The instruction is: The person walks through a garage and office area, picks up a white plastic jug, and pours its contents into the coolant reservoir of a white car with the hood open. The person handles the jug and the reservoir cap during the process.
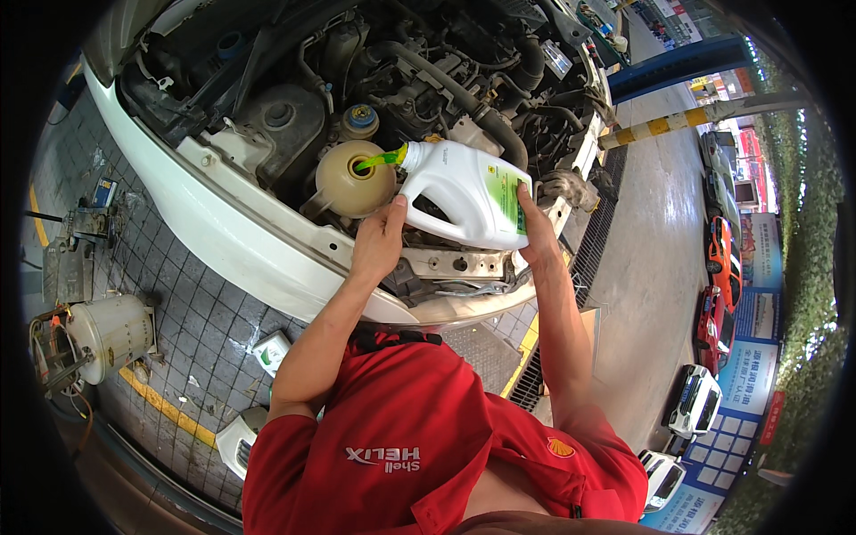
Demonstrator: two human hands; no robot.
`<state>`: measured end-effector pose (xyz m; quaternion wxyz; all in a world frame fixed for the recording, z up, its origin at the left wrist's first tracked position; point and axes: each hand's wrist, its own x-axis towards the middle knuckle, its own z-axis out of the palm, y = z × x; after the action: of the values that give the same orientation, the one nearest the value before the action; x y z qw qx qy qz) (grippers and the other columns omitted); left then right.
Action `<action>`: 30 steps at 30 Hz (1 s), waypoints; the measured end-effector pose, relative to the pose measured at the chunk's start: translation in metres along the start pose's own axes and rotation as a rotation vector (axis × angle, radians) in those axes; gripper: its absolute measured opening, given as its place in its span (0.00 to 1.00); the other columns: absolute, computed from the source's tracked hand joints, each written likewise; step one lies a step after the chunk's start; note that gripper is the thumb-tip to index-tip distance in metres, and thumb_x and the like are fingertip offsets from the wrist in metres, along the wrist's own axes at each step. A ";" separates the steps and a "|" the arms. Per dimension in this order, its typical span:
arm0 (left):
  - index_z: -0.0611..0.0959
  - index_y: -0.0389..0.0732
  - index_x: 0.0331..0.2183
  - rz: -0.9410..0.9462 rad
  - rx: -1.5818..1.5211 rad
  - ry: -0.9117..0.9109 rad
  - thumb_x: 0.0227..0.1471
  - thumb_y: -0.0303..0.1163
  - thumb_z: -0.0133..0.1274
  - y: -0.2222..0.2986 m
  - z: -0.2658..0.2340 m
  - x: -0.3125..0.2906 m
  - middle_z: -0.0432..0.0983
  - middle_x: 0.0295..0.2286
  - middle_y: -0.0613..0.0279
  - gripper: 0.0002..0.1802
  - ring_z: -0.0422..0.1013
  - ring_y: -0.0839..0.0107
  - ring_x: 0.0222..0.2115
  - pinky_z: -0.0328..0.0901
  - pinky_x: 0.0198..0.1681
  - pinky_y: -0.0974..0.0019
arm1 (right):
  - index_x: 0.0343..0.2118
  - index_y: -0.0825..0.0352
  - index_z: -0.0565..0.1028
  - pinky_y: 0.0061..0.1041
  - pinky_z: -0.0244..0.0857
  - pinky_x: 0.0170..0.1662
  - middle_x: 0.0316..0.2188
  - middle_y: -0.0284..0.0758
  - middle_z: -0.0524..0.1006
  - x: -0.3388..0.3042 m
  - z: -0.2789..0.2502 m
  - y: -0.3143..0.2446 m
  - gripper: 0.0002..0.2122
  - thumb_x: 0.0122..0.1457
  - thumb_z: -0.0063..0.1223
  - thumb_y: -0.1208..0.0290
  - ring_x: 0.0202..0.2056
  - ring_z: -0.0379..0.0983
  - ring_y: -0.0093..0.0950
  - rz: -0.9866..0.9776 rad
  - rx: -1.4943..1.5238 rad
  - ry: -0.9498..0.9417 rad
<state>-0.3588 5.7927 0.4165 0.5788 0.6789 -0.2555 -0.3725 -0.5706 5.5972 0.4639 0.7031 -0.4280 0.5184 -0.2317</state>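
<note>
A white plastic jug [468, 192] with a green label lies tilted on its side over the open engine bay. Bright green coolant [381, 160] runs from its mouth into the open neck of a round, yellowed coolant expansion tank [343, 187]. My left hand [382, 239] grips the jug at its handle, near the neck and close beside the tank; part of its fingers is hidden. Around the jug's base end my right hand [537, 230] is closed, holding it from the right. A fluid reservoir with a blue-and-yellow cap [360, 119] sits just behind the tank.
The white car's front edge [267, 250] curves between me and the engine [446, 80]. At left on the tiled floor stand a cream cylindrical tank [111, 334] and a small white bottle [270, 352]. A striped yellow-and-white lift arm [660, 127] reaches in from the right. Parked cars line the far right.
</note>
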 end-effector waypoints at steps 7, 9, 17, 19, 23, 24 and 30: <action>0.81 0.29 0.35 0.001 0.002 -0.007 0.64 0.56 0.38 0.002 -0.003 -0.003 0.78 0.32 0.37 0.35 0.73 0.42 0.38 0.64 0.44 0.53 | 0.51 0.77 0.71 0.27 0.73 0.44 0.43 0.43 0.79 -0.003 0.001 0.000 0.31 0.62 0.55 0.48 0.41 0.79 0.30 -0.023 -0.005 -0.009; 0.81 0.29 0.35 -0.021 0.016 -0.012 0.64 0.56 0.38 0.004 -0.004 -0.003 0.78 0.32 0.38 0.35 0.73 0.42 0.38 0.64 0.44 0.54 | 0.51 0.77 0.72 0.27 0.73 0.44 0.43 0.43 0.79 -0.003 0.001 0.000 0.31 0.62 0.55 0.48 0.40 0.79 0.29 -0.037 0.001 -0.031; 0.81 0.29 0.35 -0.017 -0.011 -0.005 0.64 0.56 0.39 0.005 -0.002 -0.001 0.78 0.31 0.39 0.35 0.73 0.45 0.36 0.64 0.44 0.56 | 0.51 0.77 0.72 0.27 0.73 0.44 0.43 0.41 0.79 0.001 -0.003 0.000 0.31 0.61 0.55 0.47 0.40 0.79 0.28 -0.024 -0.011 -0.023; 0.81 0.29 0.35 -0.020 -0.015 -0.004 0.64 0.56 0.39 0.004 -0.002 -0.002 0.78 0.30 0.39 0.35 0.73 0.45 0.35 0.65 0.44 0.56 | 0.51 0.77 0.72 0.26 0.73 0.44 0.43 0.41 0.79 0.000 -0.003 0.000 0.31 0.61 0.55 0.47 0.40 0.79 0.28 -0.024 -0.010 -0.021; 0.81 0.29 0.35 -0.024 -0.005 -0.007 0.63 0.56 0.39 0.003 -0.004 -0.003 0.78 0.29 0.39 0.36 0.74 0.45 0.35 0.65 0.43 0.56 | 0.53 0.75 0.71 0.27 0.72 0.46 0.46 0.41 0.79 -0.002 -0.003 0.000 0.30 0.63 0.53 0.48 0.43 0.78 0.29 -0.014 -0.020 -0.017; 0.81 0.29 0.35 -0.025 -0.004 -0.004 0.63 0.56 0.39 0.003 -0.004 -0.003 0.78 0.29 0.39 0.36 0.74 0.45 0.35 0.65 0.43 0.56 | 0.53 0.74 0.71 0.27 0.72 0.47 0.47 0.42 0.78 -0.003 -0.002 0.000 0.29 0.63 0.52 0.48 0.44 0.78 0.29 -0.030 -0.026 -0.026; 0.82 0.29 0.36 -0.033 -0.001 -0.018 0.63 0.57 0.39 0.005 -0.005 -0.003 0.78 0.30 0.39 0.36 0.74 0.47 0.36 0.65 0.44 0.57 | 0.54 0.74 0.71 0.27 0.72 0.47 0.47 0.42 0.78 -0.003 -0.002 -0.001 0.30 0.63 0.52 0.48 0.44 0.78 0.29 -0.018 -0.024 -0.021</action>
<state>-0.3563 5.7964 0.4221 0.5707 0.6791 -0.2494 -0.3884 -0.5740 5.5983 0.4663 0.7012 -0.4434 0.5099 -0.2274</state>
